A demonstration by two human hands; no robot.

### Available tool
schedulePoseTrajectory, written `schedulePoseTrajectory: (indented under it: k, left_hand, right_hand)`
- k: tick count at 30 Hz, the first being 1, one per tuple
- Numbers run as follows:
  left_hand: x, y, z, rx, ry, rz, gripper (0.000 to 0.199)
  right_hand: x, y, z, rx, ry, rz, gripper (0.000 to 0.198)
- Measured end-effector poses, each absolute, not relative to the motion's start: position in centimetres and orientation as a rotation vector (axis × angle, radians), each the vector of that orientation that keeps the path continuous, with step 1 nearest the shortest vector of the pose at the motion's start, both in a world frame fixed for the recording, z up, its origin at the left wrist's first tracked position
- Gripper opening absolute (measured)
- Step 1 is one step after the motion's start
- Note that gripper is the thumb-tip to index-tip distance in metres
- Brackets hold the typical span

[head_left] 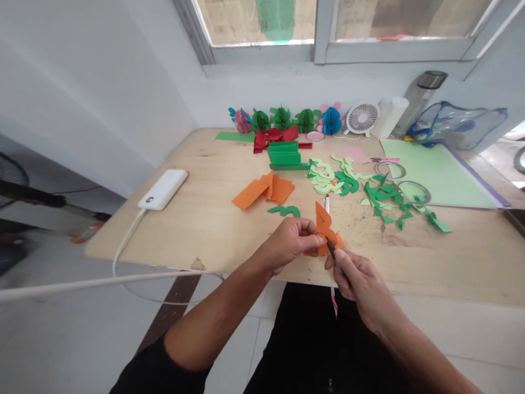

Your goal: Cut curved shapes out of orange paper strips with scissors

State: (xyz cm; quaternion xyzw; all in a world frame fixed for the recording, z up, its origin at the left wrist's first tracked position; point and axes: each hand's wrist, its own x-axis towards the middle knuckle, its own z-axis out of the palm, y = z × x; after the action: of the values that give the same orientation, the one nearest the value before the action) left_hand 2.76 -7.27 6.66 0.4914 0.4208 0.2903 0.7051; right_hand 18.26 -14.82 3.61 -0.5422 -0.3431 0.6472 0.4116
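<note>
My left hand (pixel 295 241) pinches a piece of orange paper (pixel 323 219) with curved outlines, close to the table's front edge. In my right hand (pixel 355 273) is a small pair of scissors (pixel 330 247), its dark blades meeting the orange paper; the handles are mostly hidden by my fingers. Just beyond the paper lies a white pen (pixel 327 203). A dark green curvy cut-out (pixel 284 210) rests to the left of it. Farther back is a stack of orange paper pieces (pixel 264 190).
Light green cut-outs (pixel 322 176) and dark green scraps (pixel 389 194) cover the middle right, near tape rings (pixel 414 192). Folded green paper (pixel 284 153) lies behind. Honeycomb paper figures (pixel 282 118) and a small fan (pixel 363 118) line the wall. A white power bank (pixel 163 189) with cable sits left.
</note>
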Motion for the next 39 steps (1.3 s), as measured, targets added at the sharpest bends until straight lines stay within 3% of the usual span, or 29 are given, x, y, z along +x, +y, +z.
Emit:
schedulePoseTrajectory:
  k: [39]
  left_hand:
    - [3.3, -10.1, 5.2, 0.796, 1.013, 0.896, 0.020]
  right_hand:
    - [17.2, -15.1, 3.4, -1.392, -0.885, 1.613, 0.045]
